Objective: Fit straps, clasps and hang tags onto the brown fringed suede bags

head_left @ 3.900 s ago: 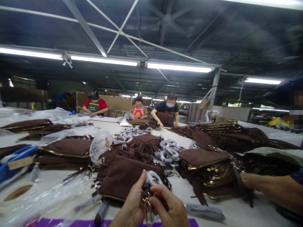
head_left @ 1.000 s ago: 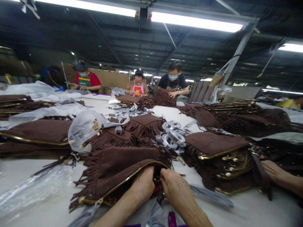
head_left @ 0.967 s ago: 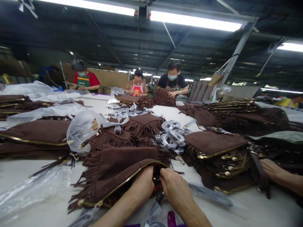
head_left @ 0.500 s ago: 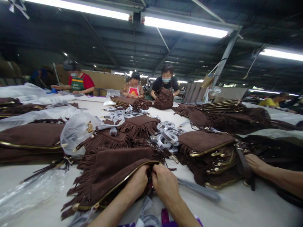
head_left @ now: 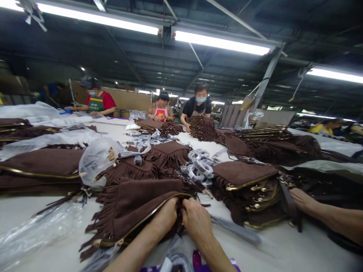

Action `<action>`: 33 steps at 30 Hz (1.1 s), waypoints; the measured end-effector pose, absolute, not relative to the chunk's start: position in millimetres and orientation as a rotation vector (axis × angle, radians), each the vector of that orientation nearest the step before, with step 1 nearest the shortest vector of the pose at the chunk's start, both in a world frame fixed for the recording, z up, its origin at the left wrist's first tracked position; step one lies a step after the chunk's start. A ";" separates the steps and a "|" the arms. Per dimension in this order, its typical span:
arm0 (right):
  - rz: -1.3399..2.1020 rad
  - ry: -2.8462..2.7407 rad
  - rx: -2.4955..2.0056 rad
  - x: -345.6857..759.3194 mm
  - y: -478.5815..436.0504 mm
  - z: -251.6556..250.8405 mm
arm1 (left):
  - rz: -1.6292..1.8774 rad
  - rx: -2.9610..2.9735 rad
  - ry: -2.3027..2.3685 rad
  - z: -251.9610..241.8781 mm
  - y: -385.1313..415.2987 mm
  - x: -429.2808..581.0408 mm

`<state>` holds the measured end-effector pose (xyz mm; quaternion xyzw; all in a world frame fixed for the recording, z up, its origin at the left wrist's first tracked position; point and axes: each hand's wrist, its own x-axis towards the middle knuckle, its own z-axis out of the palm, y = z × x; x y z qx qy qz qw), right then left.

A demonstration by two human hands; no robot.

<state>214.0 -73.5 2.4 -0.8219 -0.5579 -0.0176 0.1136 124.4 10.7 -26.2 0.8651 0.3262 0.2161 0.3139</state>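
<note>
L hand (head_left: 167,215) & R hand (head_left: 197,219) at fringed bag (head_left: 144,196), part unzipped; fingers hidden, can't tell grip. Prob. fastening step; next needs bag steady.

"What runs across the top of the frame?"
"A strip light (head_left: 222,42), near a slanted metal post (head_left: 267,81) at upper right."
"And people?"
"A co-worker in a green apron (head_left: 97,104) at left, another in a red apron (head_left: 161,112) near the centre."
</note>
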 end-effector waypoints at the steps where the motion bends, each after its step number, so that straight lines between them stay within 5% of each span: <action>1: -0.056 -1.637 -2.407 213.6 -73.7 2.3 | 0.571 2.294 0.859 -26.3 10.5 124.1; 33: -0.008 -1.568 -2.281 220.8 -64.1 -20.5 | 0.555 2.301 0.830 -23.8 10.4 120.4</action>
